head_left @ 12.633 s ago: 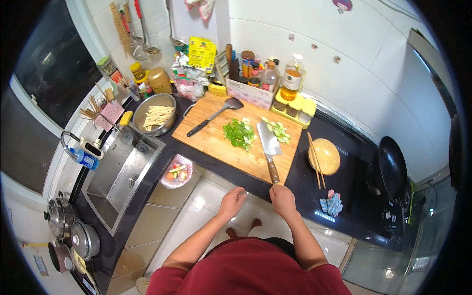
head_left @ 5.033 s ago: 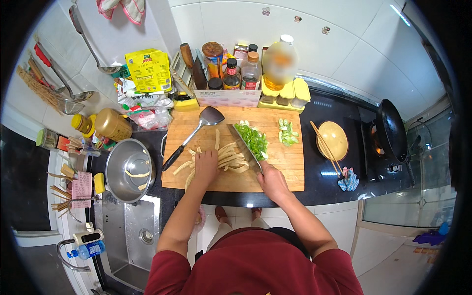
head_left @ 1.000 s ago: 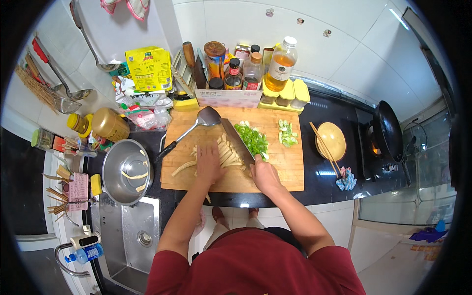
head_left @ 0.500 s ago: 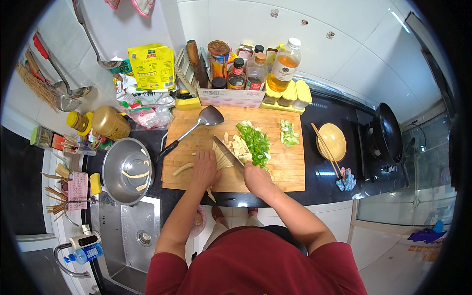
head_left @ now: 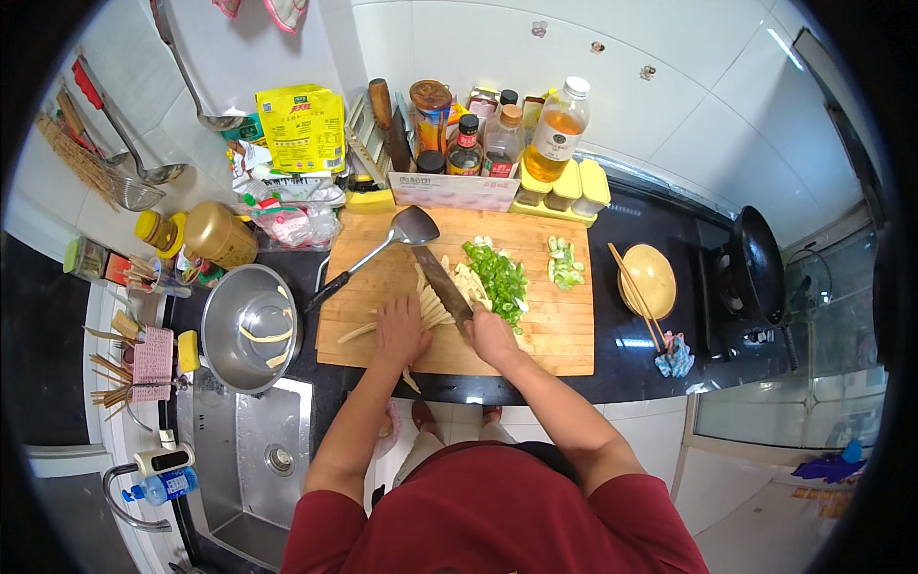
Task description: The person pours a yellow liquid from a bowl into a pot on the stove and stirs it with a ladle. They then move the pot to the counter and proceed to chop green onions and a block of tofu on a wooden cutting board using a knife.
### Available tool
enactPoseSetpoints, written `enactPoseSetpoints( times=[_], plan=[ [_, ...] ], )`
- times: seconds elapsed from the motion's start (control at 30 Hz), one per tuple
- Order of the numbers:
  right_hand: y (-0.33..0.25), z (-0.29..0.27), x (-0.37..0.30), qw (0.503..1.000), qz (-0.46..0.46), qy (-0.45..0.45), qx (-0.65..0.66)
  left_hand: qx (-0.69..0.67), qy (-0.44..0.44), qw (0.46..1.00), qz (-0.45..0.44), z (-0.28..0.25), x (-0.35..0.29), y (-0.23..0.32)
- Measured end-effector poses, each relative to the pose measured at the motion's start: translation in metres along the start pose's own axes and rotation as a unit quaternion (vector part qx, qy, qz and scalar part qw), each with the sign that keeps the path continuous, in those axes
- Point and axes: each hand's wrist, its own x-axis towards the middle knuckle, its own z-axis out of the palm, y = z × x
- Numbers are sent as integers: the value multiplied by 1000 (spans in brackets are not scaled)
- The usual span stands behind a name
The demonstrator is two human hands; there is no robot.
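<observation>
My right hand (head_left: pixel 491 335) grips the handle of a broad-bladed kitchen knife (head_left: pixel 442 287). Its blade slants away to the upper left over the wooden cutting board (head_left: pixel 564 335). Just left of the blade, my left hand (head_left: pixel 403 328) presses down on a bunch of pale yellow strips (head_left: pixel 435 310), which look like bean curd sticks; its fingertips are partly hidden. Cut pale pieces (head_left: pixel 468 281) lie right of the blade, touching a heap of chopped green pepper or scallion (head_left: pixel 499 277). A smaller pile of green slices (head_left: pixel 565 263) sits farther right on the board.
A spatula (head_left: pixel 413 227) lies across the board's far left. A steel bowl (head_left: pixel 218 330) with a few strips stands left, beside the sink (head_left: pixel 234 507). Bottles and jars (head_left: pixel 466 148) line the back. At right are a yellow bowl (head_left: pixel 650 277) with chopsticks and a wok (head_left: pixel 758 263).
The knife blade has shifted slightly left and turned a little more upright, toward the strips. My left hand stays pressed on the bunch. The whole view has moved slightly.
</observation>
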Motion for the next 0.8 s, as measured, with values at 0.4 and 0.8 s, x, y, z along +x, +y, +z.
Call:
enactPoseSetpoints(
  times=[0.4,0.8],
  plan=[
    [-47,-59,-54,996,-33,-68,-38,8,29,999,-31,2,-17,-5],
    [-41,4,-13,990,-42,-65,-115,8,31,999,-32,8,-15,-2]
  ],
)
